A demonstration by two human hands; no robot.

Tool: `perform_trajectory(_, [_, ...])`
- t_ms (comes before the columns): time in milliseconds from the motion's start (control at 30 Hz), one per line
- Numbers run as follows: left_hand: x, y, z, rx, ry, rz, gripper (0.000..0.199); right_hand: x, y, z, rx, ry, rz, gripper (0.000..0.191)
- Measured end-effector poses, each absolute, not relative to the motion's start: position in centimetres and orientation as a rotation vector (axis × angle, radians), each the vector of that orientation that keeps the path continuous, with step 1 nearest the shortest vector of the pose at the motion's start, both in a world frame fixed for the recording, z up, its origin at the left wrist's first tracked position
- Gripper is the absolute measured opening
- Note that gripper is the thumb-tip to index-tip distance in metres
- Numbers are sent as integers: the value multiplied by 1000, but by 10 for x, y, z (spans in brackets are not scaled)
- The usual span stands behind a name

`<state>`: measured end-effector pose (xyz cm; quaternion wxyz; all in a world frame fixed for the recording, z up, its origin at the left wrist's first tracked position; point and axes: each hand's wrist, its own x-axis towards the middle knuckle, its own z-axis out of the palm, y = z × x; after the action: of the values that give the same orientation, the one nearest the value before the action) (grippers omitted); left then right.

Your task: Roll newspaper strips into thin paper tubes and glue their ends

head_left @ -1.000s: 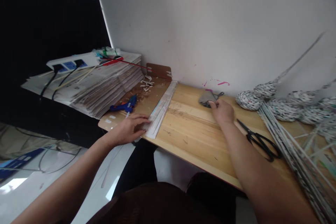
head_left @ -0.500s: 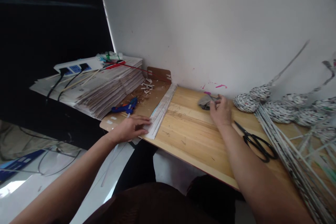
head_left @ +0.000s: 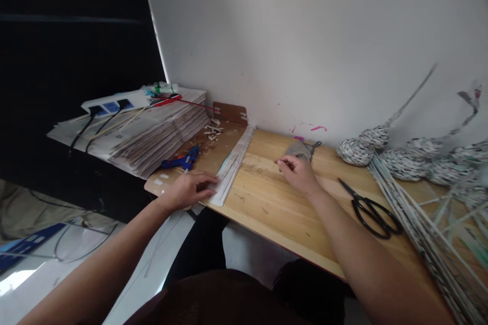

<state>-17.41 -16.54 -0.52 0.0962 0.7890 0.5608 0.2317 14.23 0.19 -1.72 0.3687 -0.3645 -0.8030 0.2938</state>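
My left hand (head_left: 193,188) lies with its fingers stretched out over the near end of a stack of flat paper strips (head_left: 234,162) at the table's left side. My right hand (head_left: 300,175) is above the wooden tabletop, thumb and forefinger pressed together in a pinch. Whether anything small is between them I cannot make out. Just behind that hand lies a small grey cloth (head_left: 296,149) with a loop at its end, partly covered by the hand. Black-handled scissors (head_left: 368,208) rest to the right of my right forearm.
A blue glue gun (head_left: 185,159) and paper scraps (head_left: 214,132) lie on a brown board (head_left: 231,130). Left of it, a power strip (head_left: 118,103) sits on a newspaper stack (head_left: 152,132). Woven paper pieces (head_left: 356,152) and long rolled-paper sticks (head_left: 400,198) occupy the right.
My right hand has left the grey cloth and moved left and nearer to me. The cloth now lies flatter with its loop showing. My left hand has stayed by the strips.
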Motion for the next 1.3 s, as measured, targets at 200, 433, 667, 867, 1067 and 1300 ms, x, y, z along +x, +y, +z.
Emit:
perform_trajectory(200, [-171,-160,3,2323,1667,559,27,143,4,-22,-989,-2129,776,24])
perform_trajectory(433, [-167,-147,-14,2039,1995,932,25,137,4,-23,-938,-1758,1408,30])
perform_trajectory(667, [-98,-135,12,2073,1769,1260,17,129,-17,-13,-725,-1648,2283,62])
perform_trajectory(867, [-48,-158,8,2509,1251,686,26,130,-21,-13,-627,-1395,2424,38])
perform_trajectory(1067, [-41,-179,9,2468,1190,550,28,137,-14,-10,-605,-1366,2359,28])
perform_trajectory(1300, [-38,-194,10,2400,1153,515,25,145,-1,-11,-752,-1292,2219,23])
